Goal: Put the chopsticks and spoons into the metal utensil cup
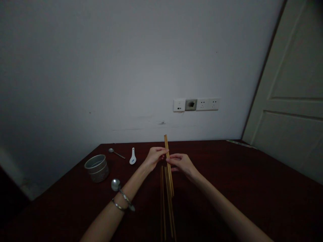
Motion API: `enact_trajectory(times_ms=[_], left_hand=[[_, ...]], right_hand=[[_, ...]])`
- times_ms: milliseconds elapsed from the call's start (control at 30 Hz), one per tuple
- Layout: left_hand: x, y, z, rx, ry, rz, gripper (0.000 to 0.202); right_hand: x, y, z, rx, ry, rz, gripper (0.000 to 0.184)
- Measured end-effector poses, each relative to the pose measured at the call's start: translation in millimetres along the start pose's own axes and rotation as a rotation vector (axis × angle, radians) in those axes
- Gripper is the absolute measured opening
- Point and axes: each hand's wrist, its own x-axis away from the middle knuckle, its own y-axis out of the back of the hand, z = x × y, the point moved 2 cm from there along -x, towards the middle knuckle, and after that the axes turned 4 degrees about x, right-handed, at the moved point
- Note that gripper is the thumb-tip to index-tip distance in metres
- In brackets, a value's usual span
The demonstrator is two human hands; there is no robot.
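From where I stand, the person holds a thin bundle of chopsticks (170, 173), it seems two, upright and a little tilted, over the middle of the dark surface (239, 174). The left hand (156, 155) pinches them near the upper part; the right hand (182, 163) has its grip closed on them just below. In my judgement, the step in hand is to bring these sticks even with each other; this calls for a light pinch and a steady other hand. Close below, several loose chopsticks (170, 215) lie lengthwise, and the held ends overlap them in view, so they could be knocked. To the left are a metal pot (98, 171), a small metal spoon (117, 154) and a white spoon (132, 158). The left forearm partly hides a larger spoon (115, 185).
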Motion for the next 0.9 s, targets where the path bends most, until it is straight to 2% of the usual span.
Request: enact_trajectory(times_ms=[100, 200, 333, 467, 567, 700, 900], left_hand=[[-0.6, -0.3, 3.7, 0.006, -0.026, 0.015, 0.022], [-0.8, -0.4, 9.3, 0.002, -0.047, 0.017, 0.022], [-0.4, 0.2, 17.1, -0.019, -0.056, -0.034, 0.022], [-0.7, 0.3, 22.5, -0.038, -0.065, -0.059, 0.021], [-1.4, 0.3, 24.6, -0.047, -0.06, -0.066, 0.022], [-0.4, -0.6, 26.4, -0.072, -0.013, -0.06, 0.024], [1.6, -1.5, 31.9, -0.177, 0.031, 0.064, 0.029]], right_hand=[[0.8, 0.0, -0.7, 0.074, 0.033, -0.07, 0.029], [3.2, 0.1, -2.9, 0.197, 0.13, -0.146, 0.028], [8.6, -0.2, -6.1, 0.478, 0.283, -0.234, 0.024], [15.3, -4.0, -2.8, 0.804, 0.341, -0.321, 0.017], [19.2, -7.3, 1.8, 0.96, 0.315, -0.364, 0.014], [20.2, -7.8, 1.9, 1.0, 0.242, -0.374, 0.012], [23.6, -1.7, -7.0, 1.002, 0.131, -0.395, 0.013]])
